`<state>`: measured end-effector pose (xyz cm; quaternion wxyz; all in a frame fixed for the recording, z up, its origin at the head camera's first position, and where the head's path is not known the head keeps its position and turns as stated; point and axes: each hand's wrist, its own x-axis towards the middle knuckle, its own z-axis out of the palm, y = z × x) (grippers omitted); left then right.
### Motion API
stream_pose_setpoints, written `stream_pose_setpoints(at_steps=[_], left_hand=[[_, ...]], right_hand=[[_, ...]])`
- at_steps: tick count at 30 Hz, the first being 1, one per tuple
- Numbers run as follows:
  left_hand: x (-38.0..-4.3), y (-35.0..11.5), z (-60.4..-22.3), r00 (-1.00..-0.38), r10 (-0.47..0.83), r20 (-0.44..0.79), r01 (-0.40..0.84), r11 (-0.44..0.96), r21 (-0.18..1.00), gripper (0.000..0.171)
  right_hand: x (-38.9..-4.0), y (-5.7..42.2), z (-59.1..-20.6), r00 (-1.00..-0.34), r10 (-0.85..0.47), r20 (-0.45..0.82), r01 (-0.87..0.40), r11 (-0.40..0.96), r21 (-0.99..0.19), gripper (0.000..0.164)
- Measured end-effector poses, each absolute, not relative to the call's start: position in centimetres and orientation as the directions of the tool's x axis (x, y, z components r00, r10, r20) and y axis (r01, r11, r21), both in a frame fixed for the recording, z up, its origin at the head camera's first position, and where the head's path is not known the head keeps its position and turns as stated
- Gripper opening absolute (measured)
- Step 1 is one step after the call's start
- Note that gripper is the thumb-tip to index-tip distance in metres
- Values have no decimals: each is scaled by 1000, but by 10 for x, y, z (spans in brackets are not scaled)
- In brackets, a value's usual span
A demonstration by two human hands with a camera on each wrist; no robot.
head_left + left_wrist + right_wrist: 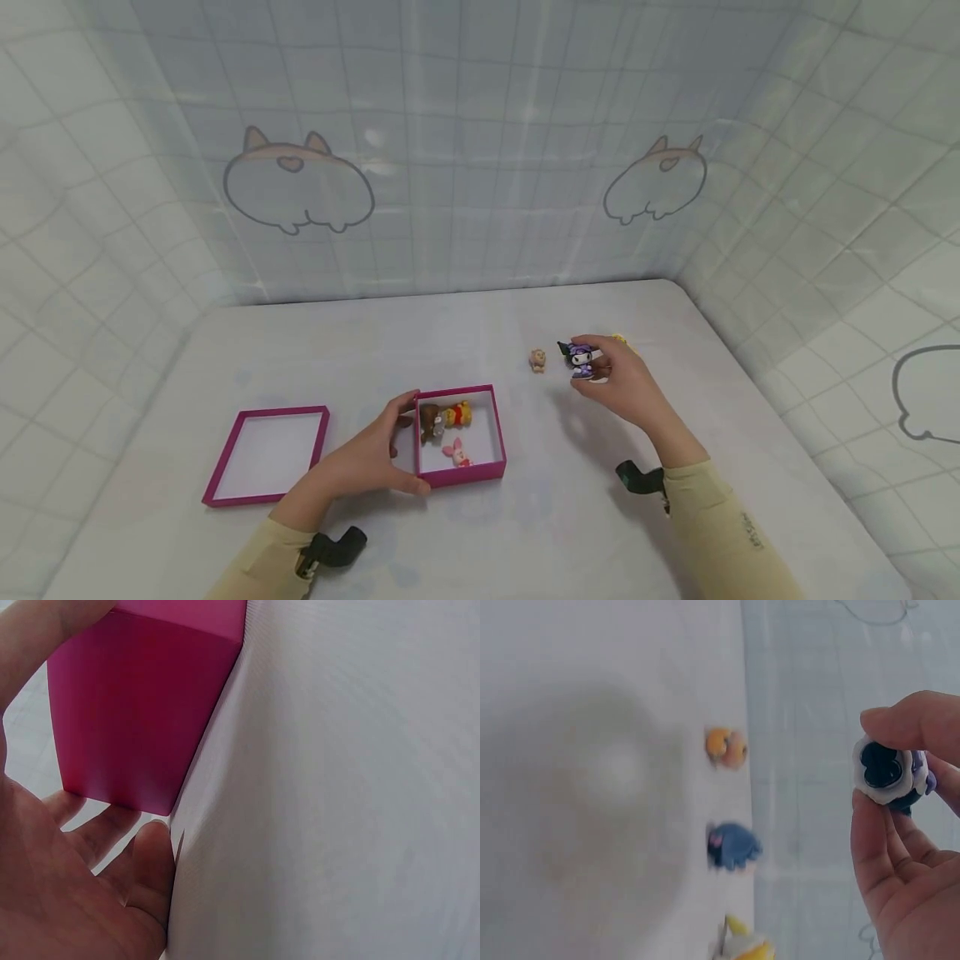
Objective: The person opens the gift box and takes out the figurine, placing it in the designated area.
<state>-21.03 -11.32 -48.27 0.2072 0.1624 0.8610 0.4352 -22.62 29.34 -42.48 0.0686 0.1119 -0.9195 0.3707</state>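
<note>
My right hand point(622, 383) pinches a small purple-and-black figurine point(581, 359) with a white face, held above the table. Its white-rimmed underside point(861, 769) faces the camera in the right wrist view. With thumb and fingers spread across its left side, my left hand point(372, 457) holds a magenta box point(465, 477) on the table. Inside the box lie a brown figurine point(429, 421), a yellow figurine in red point(458, 414), a pink figurine point(458, 454) and a small grey one. In the left wrist view the thumb and fingers meet opposite edges of the box wall point(142, 712).
A magenta-rimmed lid point(231, 454) lies left of the box. Loose on the table are a pinkish figurine point(537, 360), an orange one point(718, 744), a blue one point(735, 846) and a yellow-and-white one point(746, 949). A gridded curtain point(480, 167) hangs around the table.
</note>
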Motion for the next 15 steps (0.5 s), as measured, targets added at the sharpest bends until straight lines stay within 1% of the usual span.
stream_pose_setpoints(at_steps=[6, 15], left_hand=[[-211, -113, -484, -858, 465, -217, 104, 572, 814, 130], [-213, -115, -485, -854, 475, -212, 109, 562, 820, 128]], right_hand=[[-227, 315, -427, -975, -90, 204, -205, 728, -654, 63], [-238, 344, -429, -989, 27, 143, -81, 717, -692, 66]])
